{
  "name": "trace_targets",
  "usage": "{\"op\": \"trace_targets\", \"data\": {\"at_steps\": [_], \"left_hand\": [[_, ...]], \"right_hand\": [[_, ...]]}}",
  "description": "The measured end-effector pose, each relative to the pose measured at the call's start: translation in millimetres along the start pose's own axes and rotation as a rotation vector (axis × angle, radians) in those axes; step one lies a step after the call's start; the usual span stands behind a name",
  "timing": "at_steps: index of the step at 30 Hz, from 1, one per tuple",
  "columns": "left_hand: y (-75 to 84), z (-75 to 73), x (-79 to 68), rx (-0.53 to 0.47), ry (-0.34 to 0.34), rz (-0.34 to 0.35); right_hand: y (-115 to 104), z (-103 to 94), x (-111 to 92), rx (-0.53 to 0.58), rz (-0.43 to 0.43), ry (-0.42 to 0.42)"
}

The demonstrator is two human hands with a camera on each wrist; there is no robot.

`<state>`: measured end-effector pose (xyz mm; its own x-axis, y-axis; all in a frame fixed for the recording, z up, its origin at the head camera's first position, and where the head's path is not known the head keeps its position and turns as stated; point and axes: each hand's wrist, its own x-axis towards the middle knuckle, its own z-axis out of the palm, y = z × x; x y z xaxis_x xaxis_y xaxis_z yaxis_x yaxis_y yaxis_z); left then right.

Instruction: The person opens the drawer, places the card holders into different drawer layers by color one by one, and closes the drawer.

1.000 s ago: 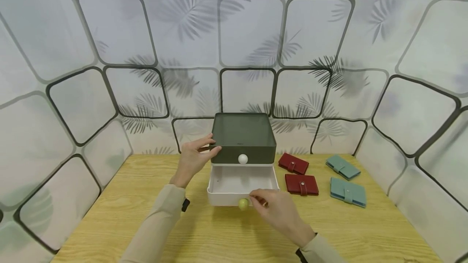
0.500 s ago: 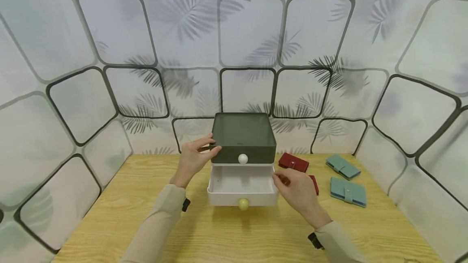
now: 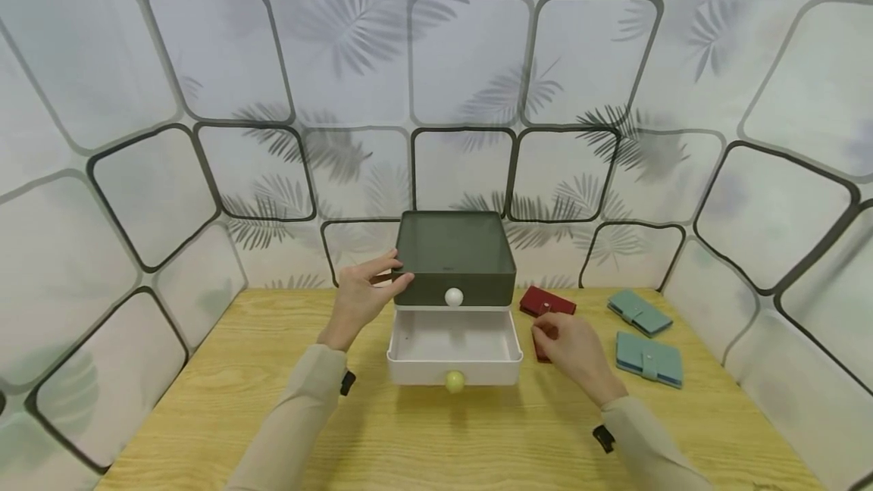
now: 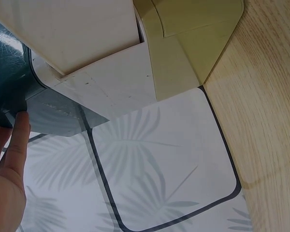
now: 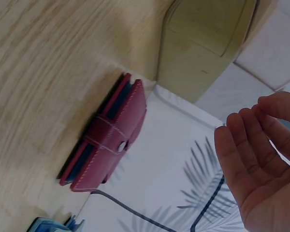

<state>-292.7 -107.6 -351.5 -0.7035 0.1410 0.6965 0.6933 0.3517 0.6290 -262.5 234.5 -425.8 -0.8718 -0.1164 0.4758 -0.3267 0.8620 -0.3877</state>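
Note:
A small chest (image 3: pixel 455 242) with a dark green top stands against the wall, its pale lower drawer (image 3: pixel 450 373) pulled out and nothing seen inside. My left hand (image 3: pixel 361 298) rests at the chest's left front corner, thumb on the front face and fingers at the side. The left wrist view shows its straight fingers touching the dark green shell (image 4: pixel 58 113). To the right of the drawer, my right hand (image 3: pixel 576 351) holds nothing, fingers loosely bent with the thumb close to them. It overlaps the nearer red wallet (image 3: pixel 541 351); a red wallet (image 5: pixel 111 140) lies apart from it in the right wrist view.
Behind the right hand lies another red wallet (image 3: pixel 546 300). Two teal wallets (image 3: pixel 639 311) are farther right on the wooden table (image 3: pixel 259 385). A white knob (image 3: pixel 453 296) marks the upper drawer, and a yellow knob (image 3: pixel 455 381) the open one. Patterned walls (image 3: pixel 464 51) close in the table.
My right hand has left the open drawer's front near the yellow knob and moved right, over the nearer red wallet. The left hand and the chest have not moved.

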Motion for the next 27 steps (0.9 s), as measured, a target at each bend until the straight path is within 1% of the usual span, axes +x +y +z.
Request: {"op": "trace_targets", "data": {"at_steps": [2,9,12,16,20,27], "left_hand": [[-0.1,0.2,0.2,0.004,0.001,0.003],[-1.2,0.4,-0.1,0.007,0.005,0.007],[-1.6,0.7,0.0,0.008,0.007,0.015],[-2.0,1.1,-0.3,0.01,0.008,0.023],[-2.9,1.7,0.2,0.018,0.01,0.033],[-4.0,1.4,0.2,0.02,0.012,0.043]], "right_hand": [[6,1.7,2,-0.007,0.019,-0.04],[31,3.7,7,-0.044,0.101,-0.253],[43,4.9,9,-0.066,0.12,-0.322],[57,6.9,9,-0.076,0.118,-0.378],[69,8.5,7,-0.074,0.118,-0.409],[78,5.1,7,-0.017,0.118,-0.496]]}}
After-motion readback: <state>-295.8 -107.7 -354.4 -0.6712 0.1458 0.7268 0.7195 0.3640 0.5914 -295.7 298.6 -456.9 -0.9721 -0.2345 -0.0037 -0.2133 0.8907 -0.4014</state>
